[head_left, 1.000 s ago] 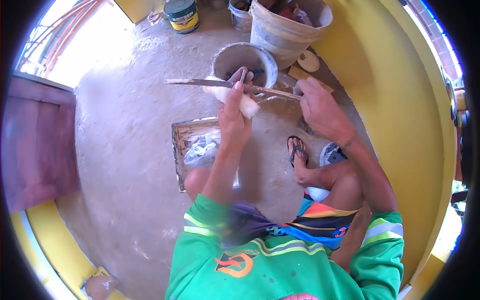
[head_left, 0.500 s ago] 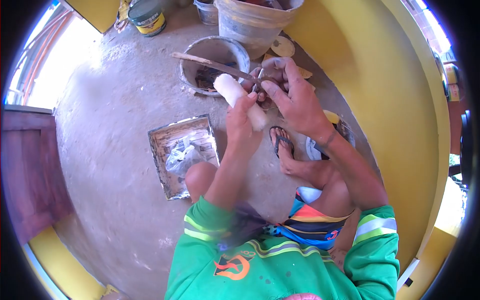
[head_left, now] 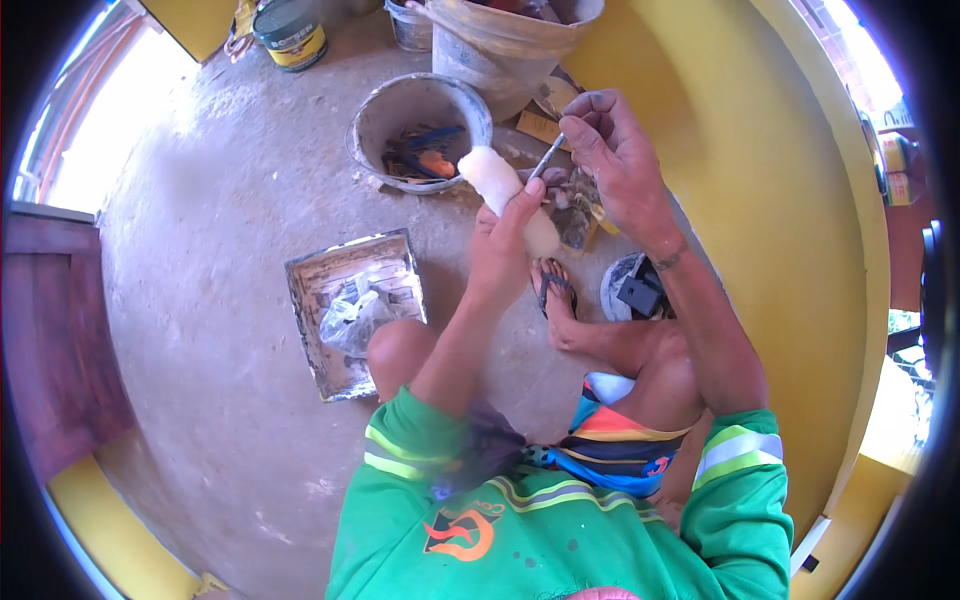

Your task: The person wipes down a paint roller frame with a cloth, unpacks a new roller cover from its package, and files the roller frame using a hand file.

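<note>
My left hand [head_left: 505, 235] is closed around a fluffy white paint roller sleeve [head_left: 490, 175], which slants from upper left to lower right. Its thumb lies near the lower end of a thin metal rod [head_left: 548, 155]. Above and to the right, my right hand [head_left: 622, 150] pinches the rod's upper end, fingers curled. Whether the rod is joined to the sleeve is hidden by the left hand. Just beyond the hands stands a round bucket [head_left: 365, 140] with several tools inside, one of them with an orange part [head_left: 437, 164].
A paint-stained tray [head_left: 300, 290] with a clear plastic bag [head_left: 355, 318] lies by my knee. A large bucket [head_left: 480, 65] and a dark-and-yellow tub [head_left: 290, 40] stand farther off. The yellow wall [head_left: 790, 220] curves along the right; a small container [head_left: 615, 290] sits near my foot.
The long wooden strip seen across the hands earlier no longer shows. My right hand has moved up and right, and the left hand with the roller sleeve has shifted slightly right.
</note>
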A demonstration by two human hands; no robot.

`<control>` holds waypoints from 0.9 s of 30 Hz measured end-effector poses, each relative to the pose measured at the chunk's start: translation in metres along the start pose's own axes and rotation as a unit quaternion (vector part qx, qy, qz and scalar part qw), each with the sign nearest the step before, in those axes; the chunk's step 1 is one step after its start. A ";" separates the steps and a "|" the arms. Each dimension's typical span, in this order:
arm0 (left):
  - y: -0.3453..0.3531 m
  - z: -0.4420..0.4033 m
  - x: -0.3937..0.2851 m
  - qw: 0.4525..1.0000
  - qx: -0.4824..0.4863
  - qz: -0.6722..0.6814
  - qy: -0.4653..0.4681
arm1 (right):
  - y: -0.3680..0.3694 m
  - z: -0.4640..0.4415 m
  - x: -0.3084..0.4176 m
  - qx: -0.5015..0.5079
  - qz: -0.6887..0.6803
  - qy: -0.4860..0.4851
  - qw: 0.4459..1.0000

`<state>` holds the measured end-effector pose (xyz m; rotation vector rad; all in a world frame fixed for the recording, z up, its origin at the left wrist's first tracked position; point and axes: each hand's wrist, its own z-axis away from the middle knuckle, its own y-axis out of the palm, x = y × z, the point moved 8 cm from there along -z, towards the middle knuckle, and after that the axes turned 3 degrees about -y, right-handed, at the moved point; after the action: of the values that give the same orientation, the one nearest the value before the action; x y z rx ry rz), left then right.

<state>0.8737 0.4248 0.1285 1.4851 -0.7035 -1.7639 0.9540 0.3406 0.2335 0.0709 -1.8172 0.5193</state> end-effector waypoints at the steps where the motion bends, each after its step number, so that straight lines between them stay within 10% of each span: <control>1: 0.000 0.001 -0.003 0.999 -0.012 0.027 0.019 | 0.005 0.000 0.005 0.015 -0.003 0.002 1.000; 15: 0.001 0.015 -0.033 0.989 -0.071 0.085 0.102 | 0.048 0.026 0.038 0.082 0.073 -0.100 0.989; 27: 0.001 0.039 -0.061 0.913 -0.118 -0.229 0.315 | 0.034 0.013 0.059 0.027 0.161 -0.039 0.986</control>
<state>0.8409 0.4715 0.1720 1.9964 0.2008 -1.4618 0.9135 0.3793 0.2748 -0.1701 -1.9019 0.8029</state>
